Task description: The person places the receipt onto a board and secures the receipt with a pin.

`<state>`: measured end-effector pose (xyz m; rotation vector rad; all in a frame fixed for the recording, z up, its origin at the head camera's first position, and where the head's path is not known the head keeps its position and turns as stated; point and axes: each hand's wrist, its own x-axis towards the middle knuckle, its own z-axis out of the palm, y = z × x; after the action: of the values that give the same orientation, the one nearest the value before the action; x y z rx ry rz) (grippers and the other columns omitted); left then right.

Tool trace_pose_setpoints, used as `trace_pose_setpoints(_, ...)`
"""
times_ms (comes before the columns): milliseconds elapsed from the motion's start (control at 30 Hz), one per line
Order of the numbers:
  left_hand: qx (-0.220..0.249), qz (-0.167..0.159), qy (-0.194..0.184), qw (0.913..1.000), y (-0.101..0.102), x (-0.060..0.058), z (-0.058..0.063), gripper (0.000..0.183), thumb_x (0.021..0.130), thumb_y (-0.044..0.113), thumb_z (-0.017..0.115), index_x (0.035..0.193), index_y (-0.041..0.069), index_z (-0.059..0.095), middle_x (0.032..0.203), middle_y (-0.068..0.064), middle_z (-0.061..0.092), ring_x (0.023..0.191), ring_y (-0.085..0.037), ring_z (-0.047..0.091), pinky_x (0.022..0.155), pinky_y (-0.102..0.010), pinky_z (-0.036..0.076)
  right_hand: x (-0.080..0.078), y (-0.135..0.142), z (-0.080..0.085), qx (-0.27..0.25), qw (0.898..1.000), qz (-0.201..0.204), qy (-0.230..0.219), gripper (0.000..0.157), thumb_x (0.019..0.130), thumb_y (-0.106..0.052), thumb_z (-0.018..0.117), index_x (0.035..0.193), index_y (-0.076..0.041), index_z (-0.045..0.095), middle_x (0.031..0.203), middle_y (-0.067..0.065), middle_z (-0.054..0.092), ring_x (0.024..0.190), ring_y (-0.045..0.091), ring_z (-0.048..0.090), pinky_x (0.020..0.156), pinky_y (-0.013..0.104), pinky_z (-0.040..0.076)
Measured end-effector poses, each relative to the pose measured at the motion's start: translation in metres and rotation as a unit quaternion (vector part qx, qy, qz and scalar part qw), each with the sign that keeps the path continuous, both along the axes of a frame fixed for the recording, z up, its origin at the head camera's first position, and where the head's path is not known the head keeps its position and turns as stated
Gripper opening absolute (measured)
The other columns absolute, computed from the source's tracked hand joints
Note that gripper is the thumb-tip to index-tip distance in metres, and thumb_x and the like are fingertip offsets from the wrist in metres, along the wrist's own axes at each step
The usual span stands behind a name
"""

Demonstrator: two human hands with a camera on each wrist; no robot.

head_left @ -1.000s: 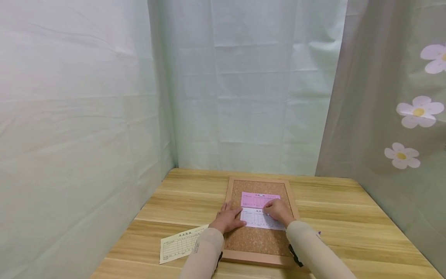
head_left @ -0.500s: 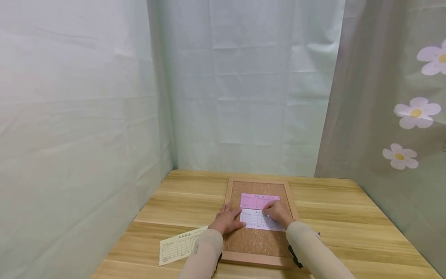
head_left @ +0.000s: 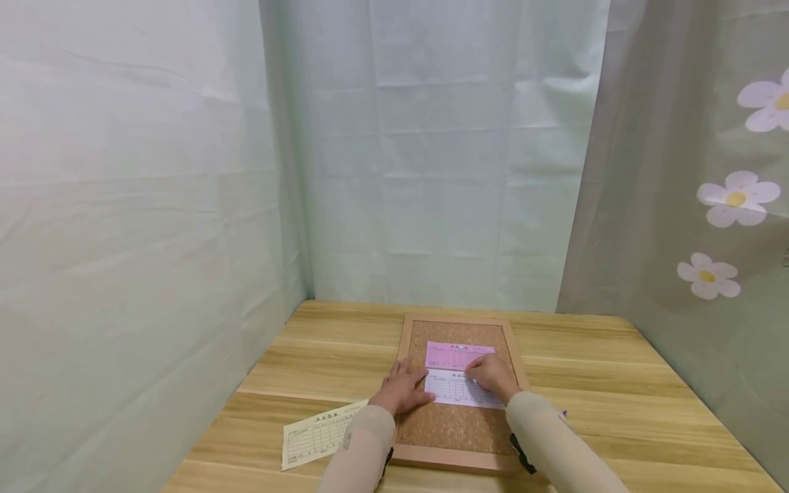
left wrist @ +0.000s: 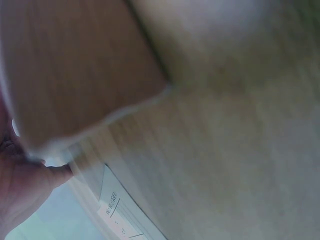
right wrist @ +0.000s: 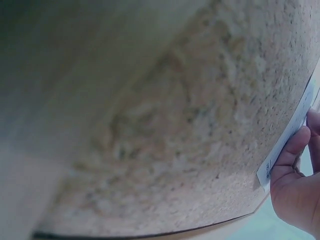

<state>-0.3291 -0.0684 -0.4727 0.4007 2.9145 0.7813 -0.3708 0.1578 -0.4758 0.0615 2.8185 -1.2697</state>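
A framed cork board (head_left: 456, 428) lies on the table, with a pink printed slip (head_left: 444, 355) on its upper part. Just below that is a white printed slip (head_left: 444, 387). My left hand (head_left: 401, 390) rests with spread fingers over the board's left edge, index finger and thumb at the white slip's left side. With curled fingers, my right hand (head_left: 491, 374) pinches at the white slip's top edge; what seems a small pushpin is mostly hidden by the fingertips. A small pale pin head (head_left: 461, 347) shows at the pink slip's top. The right wrist view catches the white slip (right wrist: 280, 152) edge-on beside the fingers.
A yellow printed slip (head_left: 317, 435) lies on the wooden table (head_left: 585, 356) left of the board, partly behind the left forearm. A small purple object (head_left: 564, 412) peeks out beside the right forearm. Pale curtains (head_left: 431, 171) stand around the table.
The camera view has shifted slightly. Both hands stay in nearly the same places on the board, and the slips have not visibly moved on it.
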Motion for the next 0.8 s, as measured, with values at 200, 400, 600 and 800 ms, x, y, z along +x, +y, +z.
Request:
trace_pose_setpoints(200, -0.003, 0.000, 0.003, 1.0000, -0.0001, 0.0007, 0.0009, 0.062, 0.091, 0.038, 0.071, 0.144, 0.011, 0.053, 0.158, -0.026, 0.022, 0.146, -0.048, 0.014, 0.111, -0.064, 0.023, -0.0019, -0.0001, -0.0029, 0.009, 1.000, 0.007, 0.008, 0.008, 0.085, -0.011, 0.076, 0.088, -0.004, 0.077, 0.068, 0.002, 0.056, 0.059, 0.014, 0.047, 0.051, 0.027, 0.036)
trace_pose_setpoints(400, -0.004, 0.002, 0.003, 1.0000, 0.0003, 0.0013, 0.0013, 0.062, 0.091, 0.038, 0.071, 0.144, 0.010, 0.053, 0.158, -0.026, 0.022, 0.146, -0.047, 0.014, 0.111, -0.064, 0.023, -0.0028, -0.0004, -0.0045, 0.031, 0.999, 0.016, 0.015, 0.007, 0.086, -0.013, 0.075, 0.087, -0.006, 0.077, 0.066, 0.001, 0.057, 0.055, 0.012, 0.046, 0.050, 0.026, 0.036)
trace_pose_setpoints(600, -0.007, 0.001, 0.005, 1.0000, 0.0008, 0.0018, 0.0013, 0.062, 0.091, 0.038, 0.071, 0.143, 0.010, 0.053, 0.158, -0.027, 0.022, 0.146, -0.048, 0.014, 0.111, -0.065, 0.023, -0.0018, 0.0002, -0.0037, 0.039, 0.999, 0.026, 0.026, 0.007, 0.086, -0.012, 0.075, 0.088, -0.006, 0.078, 0.068, -0.001, 0.059, 0.055, 0.011, 0.046, 0.049, 0.025, 0.036)
trace_pose_setpoints(800, -0.007, 0.001, 0.003, 1.0000, 0.0002, 0.0032, 0.0039, 0.062, 0.091, 0.038, 0.071, 0.143, 0.010, 0.053, 0.158, -0.027, 0.023, 0.146, -0.048, 0.015, 0.111, -0.065, 0.023, 0.0015, 0.0008, -0.0009, 0.024, 0.999, 0.019, 0.027, 0.008, 0.085, -0.011, 0.075, 0.089, -0.005, 0.078, 0.078, 0.001, 0.062, 0.068, 0.018, 0.050, 0.057, 0.029, 0.037)
